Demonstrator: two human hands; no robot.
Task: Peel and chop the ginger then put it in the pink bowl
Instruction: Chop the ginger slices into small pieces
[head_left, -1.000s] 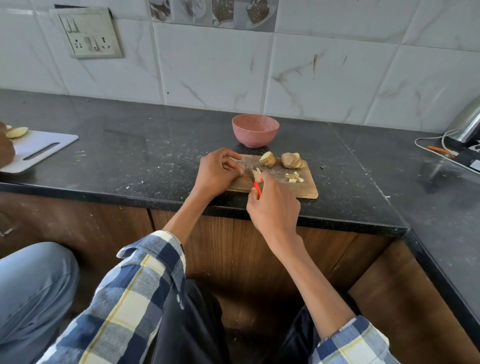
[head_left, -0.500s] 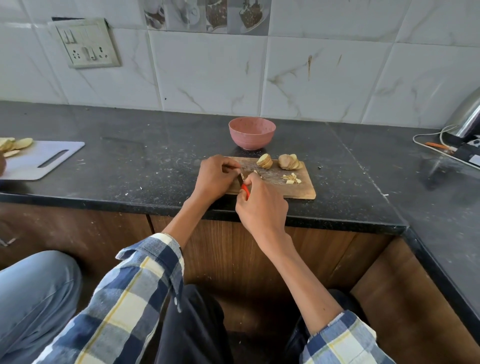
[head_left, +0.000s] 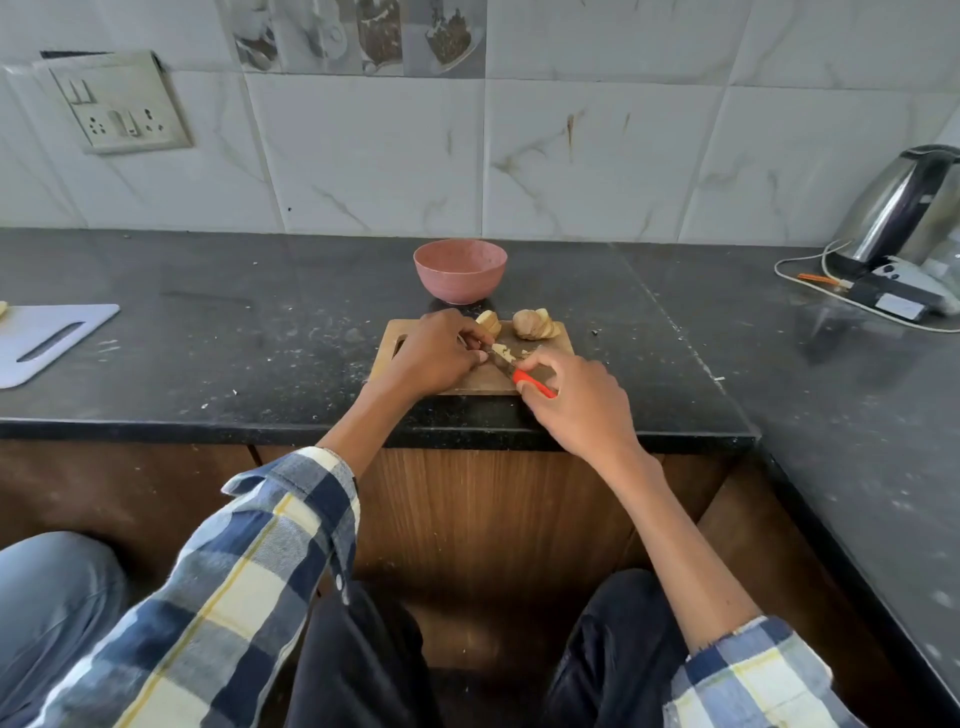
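On a wooden board (head_left: 483, 382), the right hand (head_left: 576, 400) gripped a red-handled knife (head_left: 522, 376); the left hand (head_left: 436, 353) pinched ginger (head_left: 503, 352) near the pink bowl (head_left: 460, 270). No readable writing showed.

dark stone counter (head_left: 218, 332): pink bowl (head_left: 460, 270), wooden board (head_left: 483, 382), white board (head_left: 47, 340), kettle (head_left: 904, 208).
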